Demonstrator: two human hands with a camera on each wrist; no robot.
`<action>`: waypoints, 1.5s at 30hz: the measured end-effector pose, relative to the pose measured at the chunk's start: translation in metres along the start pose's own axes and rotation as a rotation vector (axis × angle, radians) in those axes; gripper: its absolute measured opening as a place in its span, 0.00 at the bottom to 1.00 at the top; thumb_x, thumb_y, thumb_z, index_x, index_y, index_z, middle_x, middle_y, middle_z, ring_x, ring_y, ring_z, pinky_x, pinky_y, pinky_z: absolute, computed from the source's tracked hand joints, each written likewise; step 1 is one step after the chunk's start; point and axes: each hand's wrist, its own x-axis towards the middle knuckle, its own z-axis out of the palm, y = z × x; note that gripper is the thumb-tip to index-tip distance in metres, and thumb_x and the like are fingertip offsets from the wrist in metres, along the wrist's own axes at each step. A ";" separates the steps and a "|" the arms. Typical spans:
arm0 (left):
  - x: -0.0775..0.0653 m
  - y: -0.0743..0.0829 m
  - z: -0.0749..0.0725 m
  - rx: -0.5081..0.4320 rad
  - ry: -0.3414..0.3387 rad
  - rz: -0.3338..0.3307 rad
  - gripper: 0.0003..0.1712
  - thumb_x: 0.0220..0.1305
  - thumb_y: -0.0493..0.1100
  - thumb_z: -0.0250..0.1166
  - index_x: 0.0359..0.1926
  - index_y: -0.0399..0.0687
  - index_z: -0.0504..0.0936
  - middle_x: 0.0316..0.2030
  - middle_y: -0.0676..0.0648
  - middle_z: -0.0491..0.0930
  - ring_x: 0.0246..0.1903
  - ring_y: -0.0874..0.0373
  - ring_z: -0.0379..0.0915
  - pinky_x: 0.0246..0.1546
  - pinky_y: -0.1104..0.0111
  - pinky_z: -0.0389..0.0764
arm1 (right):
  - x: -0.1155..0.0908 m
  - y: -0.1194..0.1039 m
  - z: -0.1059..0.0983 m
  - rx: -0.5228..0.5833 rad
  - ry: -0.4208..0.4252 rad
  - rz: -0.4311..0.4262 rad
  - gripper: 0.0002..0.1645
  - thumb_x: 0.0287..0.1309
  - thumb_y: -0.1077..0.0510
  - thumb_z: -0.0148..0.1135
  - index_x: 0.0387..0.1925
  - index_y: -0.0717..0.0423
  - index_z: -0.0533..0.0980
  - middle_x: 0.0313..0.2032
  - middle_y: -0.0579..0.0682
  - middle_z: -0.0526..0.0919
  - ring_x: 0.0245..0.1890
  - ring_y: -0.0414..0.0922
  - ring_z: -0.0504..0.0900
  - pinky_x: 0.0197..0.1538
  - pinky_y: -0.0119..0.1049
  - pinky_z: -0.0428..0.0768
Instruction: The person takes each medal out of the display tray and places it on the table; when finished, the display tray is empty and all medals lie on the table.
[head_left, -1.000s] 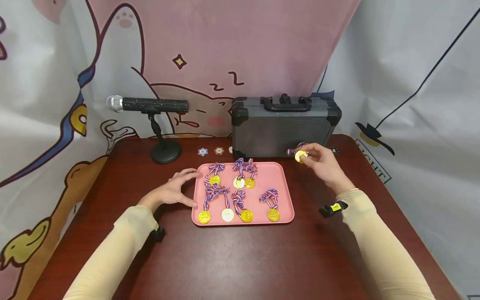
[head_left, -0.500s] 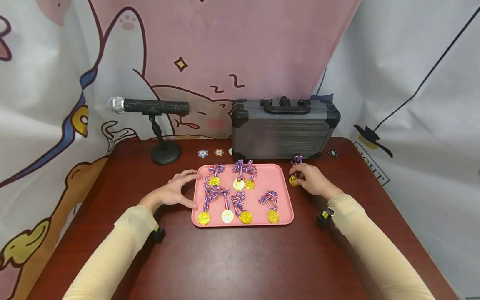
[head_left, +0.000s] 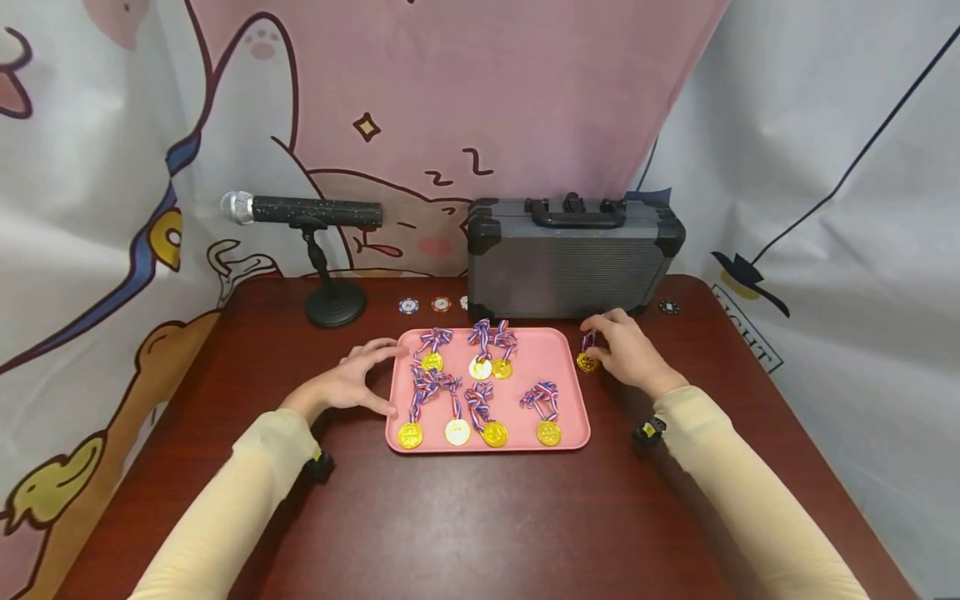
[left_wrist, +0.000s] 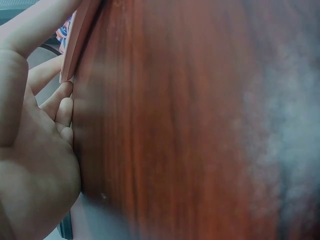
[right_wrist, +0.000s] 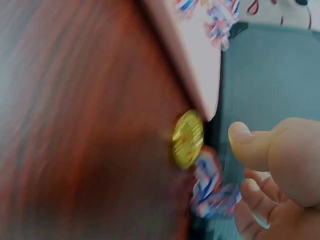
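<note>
A gold medal point(head_left: 587, 362) with a red, white and blue ribbon point(right_wrist: 215, 200) lies on the table just right of the pink tray point(head_left: 566, 392). Right above its ribbon, my right hand point(head_left: 628, 350) is loosely bent, with thumb and fingers apart and nothing pinched. Whether a fingertip still brushes the ribbon cannot be told. At the tray's left edge, my left hand point(head_left: 348, 379) spreads its thumb and fingers against the rim. Several ribboned medals lie in the tray, among them a gold medal point(head_left: 548, 432) at the front right and a paler medal point(head_left: 457, 431).
Behind the tray stands a dark grey case point(head_left: 573, 267) with a handle on top. A microphone point(head_left: 307, 211) rests on a stand point(head_left: 335, 302) at the back left. Poker chips point(head_left: 441, 305) lie along the rear, one black chip point(head_left: 669, 307) to the right.
My right hand brought the medal from in front of the case toward the tray's right side, set it on the table and loosened its grip. The left hand stayed at the tray.
</note>
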 end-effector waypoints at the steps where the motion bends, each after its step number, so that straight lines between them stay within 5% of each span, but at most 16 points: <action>1: 0.000 0.000 0.000 0.001 0.001 0.000 0.61 0.44 0.61 0.85 0.78 0.58 0.67 0.80 0.42 0.53 0.76 0.36 0.44 0.67 0.28 0.47 | 0.002 -0.006 -0.001 0.014 0.007 -0.006 0.21 0.62 0.66 0.74 0.56 0.58 0.80 0.50 0.63 0.78 0.50 0.60 0.80 0.51 0.56 0.82; 11: -0.001 -0.001 0.002 -0.004 0.003 0.004 0.62 0.44 0.60 0.86 0.78 0.57 0.67 0.80 0.43 0.53 0.76 0.37 0.45 0.68 0.27 0.46 | 0.032 -0.069 0.023 0.254 -0.182 -0.225 0.14 0.65 0.61 0.72 0.52 0.58 0.84 0.40 0.51 0.87 0.37 0.45 0.84 0.41 0.43 0.84; 19: -0.001 0.000 0.003 -0.046 0.019 0.023 0.61 0.41 0.55 0.88 0.77 0.55 0.69 0.80 0.43 0.55 0.76 0.37 0.46 0.70 0.29 0.48 | 0.044 -0.098 0.043 0.099 -0.312 -0.243 0.22 0.65 0.54 0.74 0.58 0.58 0.83 0.38 0.50 0.87 0.33 0.40 0.80 0.40 0.39 0.80; 29: -0.003 0.000 0.000 -0.050 0.027 0.020 0.61 0.41 0.56 0.88 0.77 0.55 0.70 0.80 0.43 0.55 0.76 0.37 0.46 0.71 0.30 0.50 | 0.045 -0.108 0.048 0.034 -0.347 -0.117 0.16 0.60 0.57 0.78 0.46 0.53 0.79 0.34 0.47 0.80 0.33 0.44 0.74 0.39 0.39 0.75; 35: -0.002 0.001 0.000 -0.039 0.026 0.017 0.60 0.41 0.57 0.87 0.76 0.56 0.70 0.80 0.44 0.55 0.76 0.37 0.46 0.70 0.29 0.50 | 0.043 -0.097 0.043 0.223 -0.309 -0.047 0.11 0.62 0.64 0.75 0.41 0.51 0.80 0.31 0.46 0.78 0.30 0.43 0.74 0.36 0.37 0.73; 39: -0.002 0.000 0.001 -0.041 0.025 0.018 0.59 0.42 0.57 0.87 0.76 0.57 0.70 0.80 0.44 0.55 0.76 0.37 0.46 0.70 0.29 0.50 | 0.039 -0.083 0.034 0.372 -0.303 0.013 0.11 0.64 0.64 0.73 0.47 0.54 0.83 0.31 0.48 0.80 0.29 0.44 0.75 0.33 0.37 0.74; 45: -0.003 -0.001 0.001 -0.048 0.023 0.008 0.59 0.42 0.58 0.87 0.76 0.58 0.70 0.80 0.44 0.54 0.76 0.37 0.45 0.69 0.28 0.50 | 0.029 -0.064 0.009 0.540 -0.297 0.087 0.27 0.64 0.65 0.71 0.64 0.55 0.80 0.53 0.56 0.83 0.45 0.52 0.77 0.45 0.43 0.79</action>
